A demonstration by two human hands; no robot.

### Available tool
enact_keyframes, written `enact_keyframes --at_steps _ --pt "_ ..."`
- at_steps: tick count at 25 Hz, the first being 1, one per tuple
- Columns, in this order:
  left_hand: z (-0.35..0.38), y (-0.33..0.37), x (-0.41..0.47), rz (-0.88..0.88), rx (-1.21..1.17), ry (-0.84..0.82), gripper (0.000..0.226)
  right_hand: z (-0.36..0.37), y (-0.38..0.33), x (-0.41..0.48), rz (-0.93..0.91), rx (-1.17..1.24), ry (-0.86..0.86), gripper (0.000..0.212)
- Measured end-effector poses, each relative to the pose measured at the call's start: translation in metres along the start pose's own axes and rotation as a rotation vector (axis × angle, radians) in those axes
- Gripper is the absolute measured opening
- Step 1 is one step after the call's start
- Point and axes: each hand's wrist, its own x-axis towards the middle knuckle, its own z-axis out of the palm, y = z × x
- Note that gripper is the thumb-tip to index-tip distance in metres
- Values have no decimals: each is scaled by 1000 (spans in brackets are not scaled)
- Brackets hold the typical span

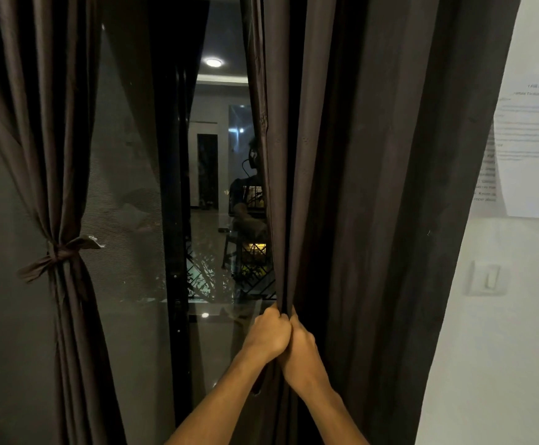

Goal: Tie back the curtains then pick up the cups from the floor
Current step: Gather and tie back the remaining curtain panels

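A dark brown left curtain (56, 149) hangs gathered, cinched at waist height by a knotted fabric tie (58, 253). The right curtain (358, 187) of the same cloth hangs loose in long folds. My left hand (269, 332) and my right hand (300, 346) are side by side, touching, both closed on the right curtain's inner edge low down. No cups or floor are in view.
Between the curtains is a dark glass sliding door (171, 220) with a black frame, reflecting a lit room and a person. A white wall at the right carries taped paper notices (531, 149) and a light switch (488, 279).
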Motion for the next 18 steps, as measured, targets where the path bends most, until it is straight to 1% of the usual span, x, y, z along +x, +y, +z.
enact_keyframes --at_steps 1,3,4,6,7,9,11,12,14,15,16,18 --pt "0 0 0 -21 -37 0 36 -2 -2 -2 -28 -53 3 42" --pt "0 1 -2 -41 -50 -13 36 -4 -3 -6 -67 -64 -82 49" --pt "0 2 -3 -35 -24 -19 36 -4 -3 -8 -77 -67 -105 54" --pt "2 4 -3 -10 67 -12 38 -4 0 -7 -79 -67 -75 61" --pt "4 5 -3 -1 117 -6 39 -3 3 -6 -86 -69 -53 60" --pt "4 7 -3 -5 176 -21 41 -1 8 -5 -92 -91 -26 53" --pt "5 8 -1 -22 153 -70 45 1 11 -3 -56 -131 -34 46" --pt "6 8 0 -15 144 -81 48 1 10 -1 -18 -133 -55 47" --pt "10 7 1 12 141 -30 53 0 9 4 68 -79 -108 60" --pt "12 6 1 16 128 21 51 -2 6 6 90 -83 -142 61" --pt "13 6 2 19 99 69 47 -5 3 9 82 -121 -171 55" --pt "13 7 2 12 24 122 37 -14 -3 12 38 -259 -240 37"
